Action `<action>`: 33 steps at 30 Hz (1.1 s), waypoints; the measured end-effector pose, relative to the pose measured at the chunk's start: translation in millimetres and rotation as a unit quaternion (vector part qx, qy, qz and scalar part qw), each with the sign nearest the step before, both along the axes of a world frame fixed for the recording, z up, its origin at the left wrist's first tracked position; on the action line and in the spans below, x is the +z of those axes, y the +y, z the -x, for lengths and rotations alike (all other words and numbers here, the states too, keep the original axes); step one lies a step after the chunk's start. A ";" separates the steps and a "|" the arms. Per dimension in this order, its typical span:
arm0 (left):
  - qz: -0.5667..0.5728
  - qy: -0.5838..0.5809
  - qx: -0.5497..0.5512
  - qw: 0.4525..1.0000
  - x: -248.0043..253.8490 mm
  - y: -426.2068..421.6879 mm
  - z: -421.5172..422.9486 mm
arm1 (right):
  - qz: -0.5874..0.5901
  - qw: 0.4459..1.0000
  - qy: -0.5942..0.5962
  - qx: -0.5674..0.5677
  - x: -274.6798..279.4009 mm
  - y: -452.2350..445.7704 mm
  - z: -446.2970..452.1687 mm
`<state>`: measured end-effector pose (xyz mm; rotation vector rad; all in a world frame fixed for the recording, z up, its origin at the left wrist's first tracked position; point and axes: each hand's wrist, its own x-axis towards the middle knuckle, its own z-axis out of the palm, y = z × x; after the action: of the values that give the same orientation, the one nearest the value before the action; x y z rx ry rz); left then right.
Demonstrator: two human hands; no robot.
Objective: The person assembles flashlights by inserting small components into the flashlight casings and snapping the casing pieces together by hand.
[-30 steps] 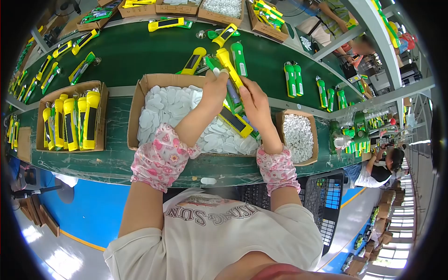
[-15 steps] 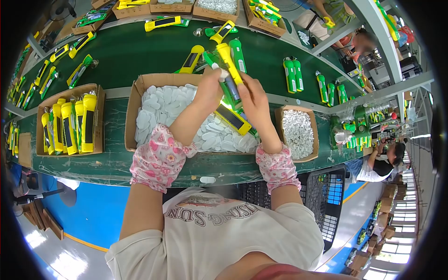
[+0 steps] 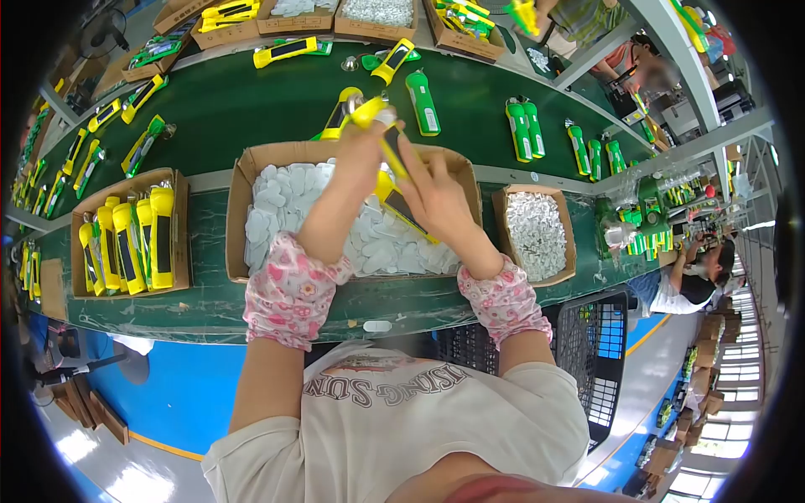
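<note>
Over the wide cardboard box of white oval pieces (image 3: 285,197), both of my hands are on one yellow flashlight (image 3: 391,142) with a dark panel. My left hand (image 3: 359,163) is closed near its head, where motion blurs the details. My right hand (image 3: 438,194) grips its body from the other side. Beneath my right hand, another yellow flashlight (image 3: 402,204) lies slanted on the white pieces. Just behind the box, a yellow flashlight (image 3: 338,116) rests on the green surface, and a green one (image 3: 423,102) lies to its right.
A box of yellow flashlights (image 3: 181,243) stands at the left. Right of the wide box is a small box of shiny small pieces (image 3: 537,235). More flashlights lie along the green belt (image 3: 251,101). A black crate (image 3: 591,335) is below the bench; a person (image 3: 700,277) is at the far right.
The yellow flashlight in my hands has tilted and moved left and toward me. My right hand has turned over the box. The green flashlight part between my hands no longer shows.
</note>
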<state>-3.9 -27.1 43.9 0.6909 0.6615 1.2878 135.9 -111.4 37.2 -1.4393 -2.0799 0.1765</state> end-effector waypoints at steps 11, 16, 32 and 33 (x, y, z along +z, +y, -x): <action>0.037 -0.127 -0.195 0.972 -12.0 -25.8 -16.4 | -0.104 0.985 0.118 0.069 24.0 -9.5 -38.9; 0.132 -0.247 -0.180 0.943 -32.9 3.1 5.0 | 0.078 0.977 0.036 -0.194 -2.2 -66.0 -184.1; 0.143 -0.254 -0.124 0.948 -43.0 28.8 17.7 | 0.168 0.944 0.102 -0.266 -51.4 -106.6 -234.7; 0.158 -0.238 -0.145 0.947 -44.6 23.1 10.4 | 0.167 0.945 0.096 -0.264 -48.7 -105.7 -235.7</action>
<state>-14.3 -4.0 -0.7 0.1874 0.3391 0.9914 371.6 -217.1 -11.5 -2.0390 -1.4922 0.4453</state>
